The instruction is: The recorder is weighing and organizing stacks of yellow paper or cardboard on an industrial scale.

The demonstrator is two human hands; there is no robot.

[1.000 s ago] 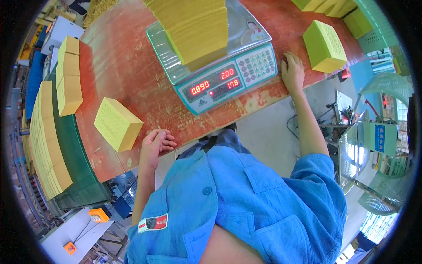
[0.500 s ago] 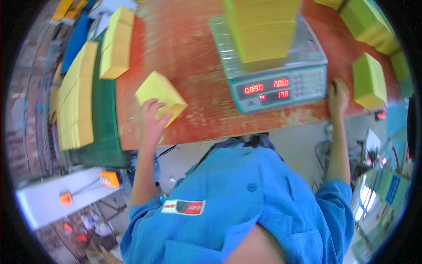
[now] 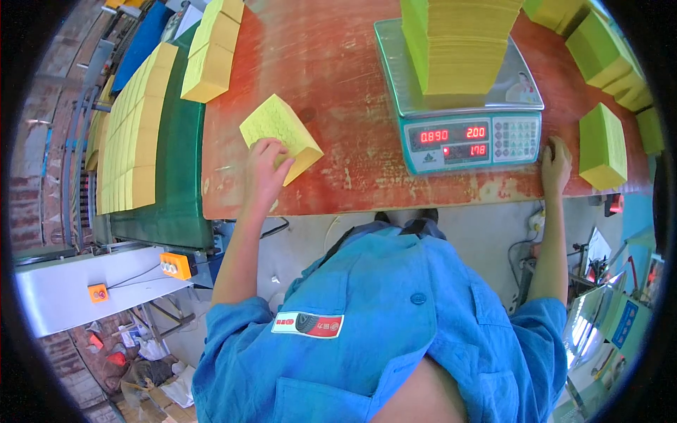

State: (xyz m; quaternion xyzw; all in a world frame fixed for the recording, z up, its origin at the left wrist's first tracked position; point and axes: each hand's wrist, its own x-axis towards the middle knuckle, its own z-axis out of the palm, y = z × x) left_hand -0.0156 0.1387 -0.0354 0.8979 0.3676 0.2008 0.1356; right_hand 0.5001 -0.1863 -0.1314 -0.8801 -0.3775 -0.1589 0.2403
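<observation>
While the left hand lies with its grip closed on a yellow paper stack near the front edge of the red desk, the right hand rests open and empty between the digital scale, loaded with a tall yellow stack, and a green-yellow stack; more stacks line the green conveyor belt beyond the desk's left edge

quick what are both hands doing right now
Left hand: fingers laid on a yellow paper stack, grip unclear.
Right hand: empty, resting on the table beside the scale.
</observation>
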